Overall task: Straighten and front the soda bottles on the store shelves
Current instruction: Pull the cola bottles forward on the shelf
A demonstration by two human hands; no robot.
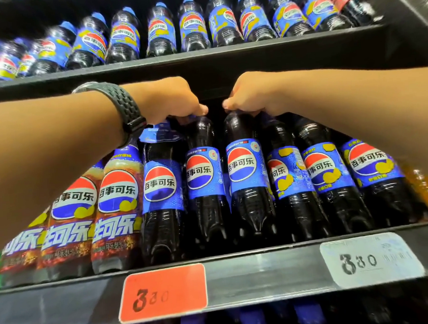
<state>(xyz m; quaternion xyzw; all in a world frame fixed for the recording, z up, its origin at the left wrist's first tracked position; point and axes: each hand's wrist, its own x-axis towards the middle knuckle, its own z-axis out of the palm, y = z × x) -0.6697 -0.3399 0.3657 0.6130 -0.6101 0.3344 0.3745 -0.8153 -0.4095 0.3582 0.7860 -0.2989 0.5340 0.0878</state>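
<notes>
A row of dark cola bottles with blue labels stands on the middle shelf (pixel 262 258). My left hand (pixel 172 102), with a black watch band on the wrist, grips the cap of one cola bottle (pixel 204 179) near the centre. My right hand (pixel 251 95) grips the top of the neighbouring cola bottle (pixel 245 170) just to its right. Both caps are hidden under my fingers. The two bottles stand side by side with their logos facing out. To the left stands another blue-labelled bottle (pixel 160 189).
Brown-labelled cola bottles (pixel 116 204) fill the left of the shelf, lemon-marked ones (pixel 325 171) the right, then an orange drink (pixel 425 188). The upper shelf (pixel 202 58) holds several more bottles. An orange price tag (pixel 162 292) and a white price tag (pixel 372 260) sit on the shelf edge.
</notes>
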